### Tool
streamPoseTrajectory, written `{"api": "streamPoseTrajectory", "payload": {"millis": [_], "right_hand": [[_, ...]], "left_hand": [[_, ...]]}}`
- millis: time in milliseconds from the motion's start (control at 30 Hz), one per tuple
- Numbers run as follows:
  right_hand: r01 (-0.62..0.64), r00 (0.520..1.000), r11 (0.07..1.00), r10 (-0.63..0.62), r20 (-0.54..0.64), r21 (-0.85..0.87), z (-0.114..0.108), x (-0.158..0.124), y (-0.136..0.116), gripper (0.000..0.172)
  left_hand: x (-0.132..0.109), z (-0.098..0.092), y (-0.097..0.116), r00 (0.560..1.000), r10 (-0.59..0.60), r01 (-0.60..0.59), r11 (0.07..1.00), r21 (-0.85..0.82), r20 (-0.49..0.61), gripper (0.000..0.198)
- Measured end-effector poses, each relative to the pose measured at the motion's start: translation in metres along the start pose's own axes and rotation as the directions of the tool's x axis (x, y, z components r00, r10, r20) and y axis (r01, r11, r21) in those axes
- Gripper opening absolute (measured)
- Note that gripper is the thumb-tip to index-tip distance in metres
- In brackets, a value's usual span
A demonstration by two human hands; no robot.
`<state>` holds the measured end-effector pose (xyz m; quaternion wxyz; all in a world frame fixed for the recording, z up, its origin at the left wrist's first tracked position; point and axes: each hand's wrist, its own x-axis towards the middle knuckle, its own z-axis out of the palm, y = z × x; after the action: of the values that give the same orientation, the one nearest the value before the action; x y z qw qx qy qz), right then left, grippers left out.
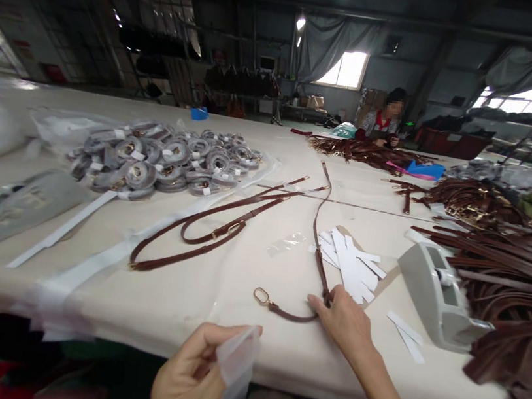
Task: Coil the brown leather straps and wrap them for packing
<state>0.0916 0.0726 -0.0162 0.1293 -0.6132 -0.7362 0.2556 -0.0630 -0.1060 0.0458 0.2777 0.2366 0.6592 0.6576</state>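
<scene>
Your left hand [189, 374] sits low at the near table edge, fingers pinched on a small clear plastic bag [237, 362] that hangs past the edge of the table [212, 298]. Your right hand [345, 320] rests on the tabletop, fingers closed down on a brown strap [317, 233] just where it bends; the strap runs away from you up the table, and its near end curls left to a gold clasp [261, 296] lying flat, close to your fingertips. Just beyond the right hand, a loose fan of white paper strips [349, 261]. To its right, a grey tape dispenser [438, 293], with a heap of brown straps [515, 287] behind it. A second looped strap [212, 231] lies left of centre. Far left, a pile of bagged coiled straps [167, 159]. Across the table, another person [383, 120] is seated.
</scene>
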Motion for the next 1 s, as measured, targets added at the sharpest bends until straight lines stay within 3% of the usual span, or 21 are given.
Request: {"api": "streamPoseTrajectory", "payload": {"millis": [133, 300, 400, 500, 633, 833, 1000], "right_hand": [[0.046, 0.997, 0.994, -0.052, 0.055, 0.098, 0.008, 0.006, -0.006, 0.017], [0.054, 0.978, 0.880, -0.143, 0.155, 0.471, 0.002, 0.002, -0.011, 0.033], [-0.004, 0.970, 0.638, -0.186, 0.159, 0.770, -0.015, -0.002, -0.019, 0.049], [-0.060, 0.959, 0.345, -0.240, 0.150, 0.937, -0.042, -0.005, -0.029, 0.048], [0.001, 0.950, 0.219, -0.306, 0.068, 0.976, -0.083, -0.006, -0.044, 0.035], [0.168, 0.923, 0.192, -0.376, -0.086, 0.967, -0.131, -0.008, -0.073, 0.029], [0.248, 0.890, 0.189, -0.433, -0.146, 0.950, -0.152, -0.017, -0.088, 0.022]], "left_hand": [[0.008, 0.000, -0.013, 0.997, -0.041, 0.042, 0.999, -0.027, 0.064, 0.043], [0.014, -0.008, -0.021, 0.985, -0.066, 0.082, 0.992, -0.101, 0.157, 0.038], [0.012, -0.008, -0.020, 0.979, -0.076, 0.096, 0.990, -0.100, 0.188, 0.039], [0.008, -0.007, -0.022, 0.974, -0.102, 0.126, 0.986, -0.107, 0.201, 0.040], [0.010, -0.005, -0.032, 0.977, -0.117, 0.138, 0.984, -0.115, 0.176, 0.038], [0.022, -0.006, -0.050, 0.979, -0.080, 0.104, 0.988, -0.118, 0.189, 0.038], [0.026, -0.005, -0.053, 0.974, -0.063, 0.090, 0.989, -0.117, 0.220, 0.037]]}}
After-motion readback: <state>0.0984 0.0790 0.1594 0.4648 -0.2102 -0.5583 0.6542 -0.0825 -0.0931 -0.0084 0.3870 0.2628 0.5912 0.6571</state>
